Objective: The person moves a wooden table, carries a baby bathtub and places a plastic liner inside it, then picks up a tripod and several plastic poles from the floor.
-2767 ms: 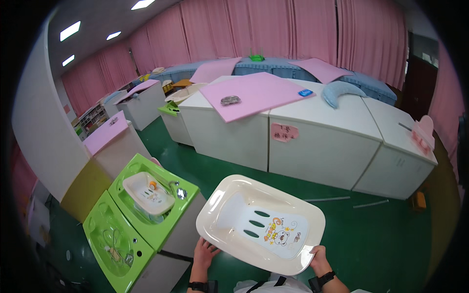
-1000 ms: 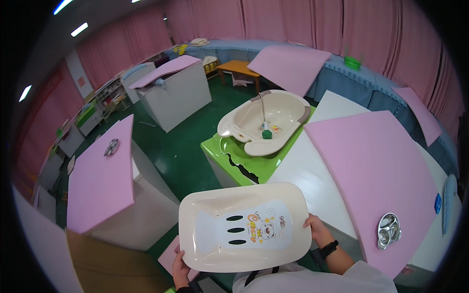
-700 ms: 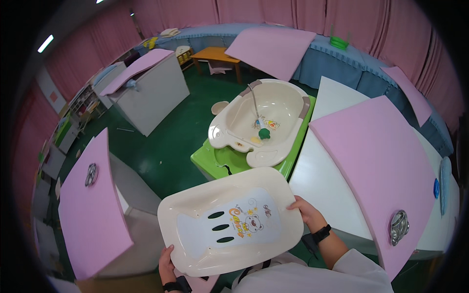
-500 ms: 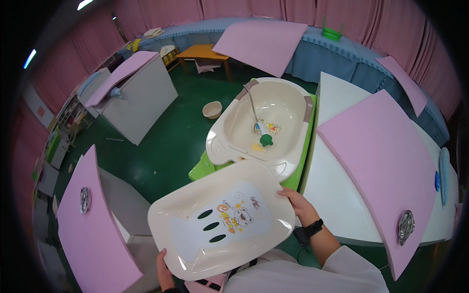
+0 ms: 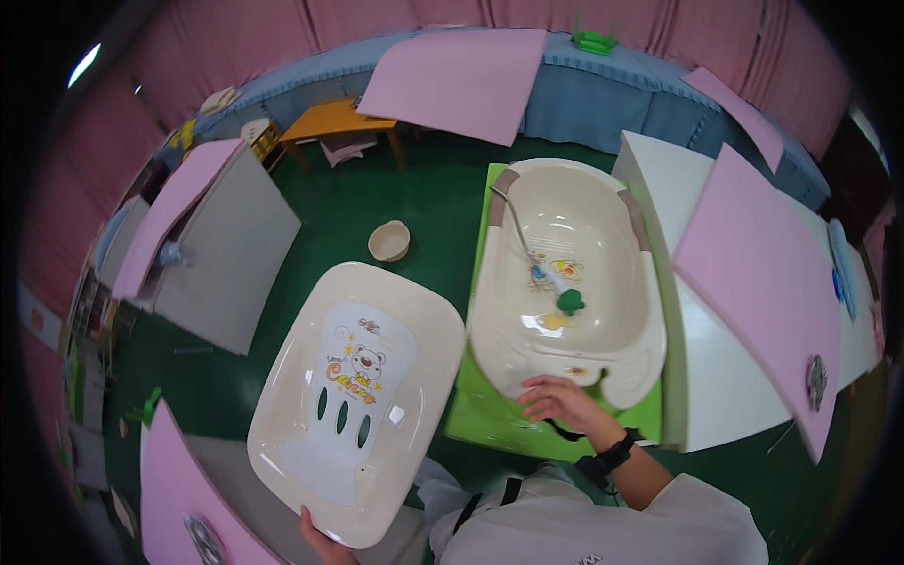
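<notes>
We hold a cream baby bath seat insert (image 5: pixel 353 395), the one with a cartoon bear print and three slots, tilted in front of us by its lower edge: our left hand (image 5: pixel 320 539) grips that rim at the bottom of the view, fingers curled under it, though most of the hand is cut off by the picture's edge. Our right hand (image 5: pixel 557 400) is off the insert, fingers spread loosely and holding nothing, resting on the near rim of the cream baby bathtub (image 5: pixel 565 282) that sits on a green stand (image 5: pixel 490 424). The insert's right edge lies just beside the tub's left rim, with only a narrow strip of green stand between them. In the tub a flexible hose (image 5: pixel 513 221) runs down from the far corner to a small green toy (image 5: pixel 570 301) near the middle. To the right the stand butts against a white cabinet topped with a pink mat (image 5: pixel 763 282). To the left, open green floor (image 5: pixel 377 207) stretches away, with a small beige bowl (image 5: pixel 389 241) standing on it well apart from the insert
</notes>
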Action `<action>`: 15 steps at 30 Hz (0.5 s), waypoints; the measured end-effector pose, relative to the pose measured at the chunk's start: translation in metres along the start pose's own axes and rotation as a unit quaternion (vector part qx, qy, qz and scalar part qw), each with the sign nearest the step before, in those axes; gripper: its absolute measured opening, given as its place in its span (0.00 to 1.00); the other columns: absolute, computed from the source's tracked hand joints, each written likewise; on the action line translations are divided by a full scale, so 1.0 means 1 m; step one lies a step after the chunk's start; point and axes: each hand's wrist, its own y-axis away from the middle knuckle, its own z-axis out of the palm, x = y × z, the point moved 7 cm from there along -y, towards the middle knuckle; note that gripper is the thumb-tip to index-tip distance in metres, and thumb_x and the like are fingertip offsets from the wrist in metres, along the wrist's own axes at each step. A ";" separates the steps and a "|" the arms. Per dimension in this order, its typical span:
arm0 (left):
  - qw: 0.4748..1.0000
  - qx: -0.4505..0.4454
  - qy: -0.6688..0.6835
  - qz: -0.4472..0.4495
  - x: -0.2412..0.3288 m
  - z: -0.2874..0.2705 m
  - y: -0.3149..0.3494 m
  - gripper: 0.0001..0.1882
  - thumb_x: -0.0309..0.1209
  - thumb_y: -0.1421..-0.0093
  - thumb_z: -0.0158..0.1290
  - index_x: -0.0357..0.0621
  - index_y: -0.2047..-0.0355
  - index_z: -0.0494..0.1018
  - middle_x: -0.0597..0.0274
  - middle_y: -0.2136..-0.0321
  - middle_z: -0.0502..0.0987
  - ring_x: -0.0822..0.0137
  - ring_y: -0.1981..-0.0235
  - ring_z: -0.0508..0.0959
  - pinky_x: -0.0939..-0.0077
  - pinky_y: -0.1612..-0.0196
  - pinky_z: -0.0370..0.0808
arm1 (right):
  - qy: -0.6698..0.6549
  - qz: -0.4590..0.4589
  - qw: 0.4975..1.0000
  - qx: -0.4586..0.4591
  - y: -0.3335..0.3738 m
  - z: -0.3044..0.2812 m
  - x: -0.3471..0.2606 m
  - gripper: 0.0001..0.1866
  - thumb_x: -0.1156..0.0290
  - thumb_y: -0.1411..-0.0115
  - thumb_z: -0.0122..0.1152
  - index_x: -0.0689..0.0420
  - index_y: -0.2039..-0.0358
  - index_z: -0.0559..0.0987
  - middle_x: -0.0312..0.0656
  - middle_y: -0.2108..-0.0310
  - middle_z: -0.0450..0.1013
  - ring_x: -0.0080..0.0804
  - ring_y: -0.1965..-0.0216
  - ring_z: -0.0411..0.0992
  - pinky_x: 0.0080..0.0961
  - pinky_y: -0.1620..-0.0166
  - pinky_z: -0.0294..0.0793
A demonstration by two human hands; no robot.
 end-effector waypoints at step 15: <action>0.996 0.003 -0.087 -0.035 0.141 0.071 -0.307 0.31 0.50 0.37 0.39 0.42 0.41 0.60 0.56 0.44 0.65 0.55 0.46 0.69 0.57 0.45 0.69 | -0.398 -0.216 0.782 0.428 -0.193 -0.178 -0.063 0.16 0.72 0.46 0.54 0.64 0.58 0.67 0.52 0.61 0.64 0.41 0.59 0.68 0.35 0.54 0.76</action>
